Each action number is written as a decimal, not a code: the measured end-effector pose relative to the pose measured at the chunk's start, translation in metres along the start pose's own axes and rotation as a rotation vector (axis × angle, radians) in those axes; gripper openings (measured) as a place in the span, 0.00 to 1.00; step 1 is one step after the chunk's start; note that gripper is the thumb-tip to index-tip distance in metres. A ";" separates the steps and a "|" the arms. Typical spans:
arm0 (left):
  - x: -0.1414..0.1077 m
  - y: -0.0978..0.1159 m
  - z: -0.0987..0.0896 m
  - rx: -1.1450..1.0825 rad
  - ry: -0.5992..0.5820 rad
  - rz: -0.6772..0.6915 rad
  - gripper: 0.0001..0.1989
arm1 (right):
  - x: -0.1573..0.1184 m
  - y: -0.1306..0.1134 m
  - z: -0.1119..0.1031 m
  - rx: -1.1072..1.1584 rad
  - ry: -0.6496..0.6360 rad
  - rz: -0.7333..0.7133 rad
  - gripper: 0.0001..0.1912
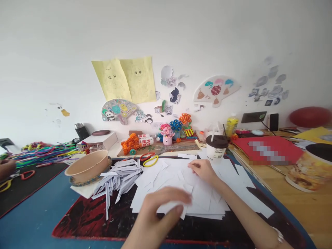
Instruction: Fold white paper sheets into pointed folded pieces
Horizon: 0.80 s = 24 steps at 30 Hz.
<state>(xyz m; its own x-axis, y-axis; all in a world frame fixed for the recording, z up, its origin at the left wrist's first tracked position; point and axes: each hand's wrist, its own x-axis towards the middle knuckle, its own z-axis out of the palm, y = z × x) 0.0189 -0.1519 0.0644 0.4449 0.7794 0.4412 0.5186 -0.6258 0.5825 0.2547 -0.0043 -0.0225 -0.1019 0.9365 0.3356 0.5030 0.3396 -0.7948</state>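
My left hand [162,212] hovers over the near edge of a stack of white paper [204,195], its fingers curved and apart from the thumb, slightly blurred. No object shows between them. A small slip of paper [188,188] lies just beyond those fingertips. Farther back, my right hand [204,169] rests low above the same stack with thumb and fingers pinched together; whatever is in the pinch, if anything, is hidden. To the left sits a loose heap of folded white paper strips [121,178]. Scissors with yellow and red handles [150,160] lie behind the stack.
A beige bowl [88,166] stands left of the heap. A lidded white cup [217,147] with a straw stands behind my right hand. At right are a red folder [267,148] and a patterned paper tub [308,169]. Another person's hand [6,169] shows at far left.
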 end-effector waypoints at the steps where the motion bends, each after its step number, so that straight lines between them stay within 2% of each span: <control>1: 0.012 -0.008 0.007 0.088 -0.042 -0.072 0.11 | 0.001 0.001 -0.001 0.001 0.002 0.005 0.16; 4: 0.036 -0.028 0.028 0.439 -0.224 -0.313 0.15 | 0.002 0.002 -0.002 0.008 -0.007 0.021 0.16; 7: 0.043 -0.041 0.039 0.574 -0.307 -0.390 0.14 | 0.003 0.001 -0.002 0.013 -0.028 0.014 0.15; 15: 0.044 -0.062 0.043 0.347 -0.302 -0.534 0.03 | 0.000 -0.005 -0.004 0.001 -0.093 -0.007 0.14; 17: 0.046 -0.060 0.044 0.344 -0.312 -0.534 0.03 | 0.000 -0.006 -0.003 -0.006 -0.101 -0.010 0.14; 20: 0.049 -0.051 0.044 0.394 -0.320 -0.549 0.09 | 0.000 -0.006 -0.003 -0.013 -0.108 -0.016 0.12; 24: 0.050 -0.045 0.045 0.426 -0.365 -0.567 0.07 | -0.001 -0.006 -0.004 -0.006 -0.094 -0.021 0.13</control>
<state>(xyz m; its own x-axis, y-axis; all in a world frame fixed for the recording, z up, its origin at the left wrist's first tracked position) 0.0507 -0.0865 0.0298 0.2028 0.9694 -0.1384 0.9391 -0.1525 0.3079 0.2549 -0.0071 -0.0163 -0.1927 0.9333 0.3029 0.5048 0.3590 -0.7850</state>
